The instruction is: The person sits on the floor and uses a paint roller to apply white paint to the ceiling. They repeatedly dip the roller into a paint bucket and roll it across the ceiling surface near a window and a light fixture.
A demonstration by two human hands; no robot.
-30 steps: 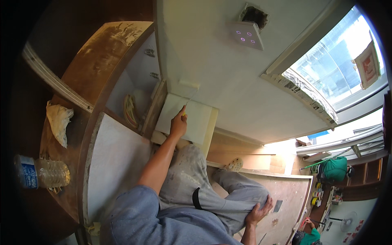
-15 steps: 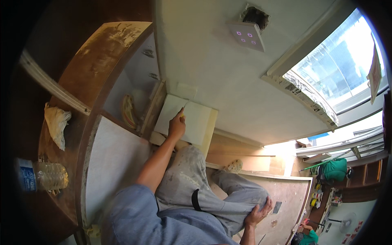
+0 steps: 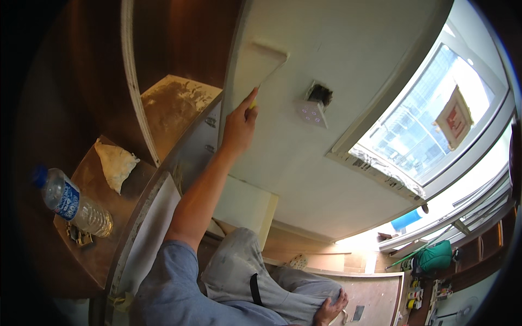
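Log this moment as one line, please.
left hand: holds roller at wall | right hand: rests on trouser leg | switch panel: lit, by wall opening

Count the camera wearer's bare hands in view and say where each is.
2: the left hand grips a pale, wire-framed paint roller at the off-white wall; the right hand rests on the grey fabric trouser leg. Neither hand is hidden.
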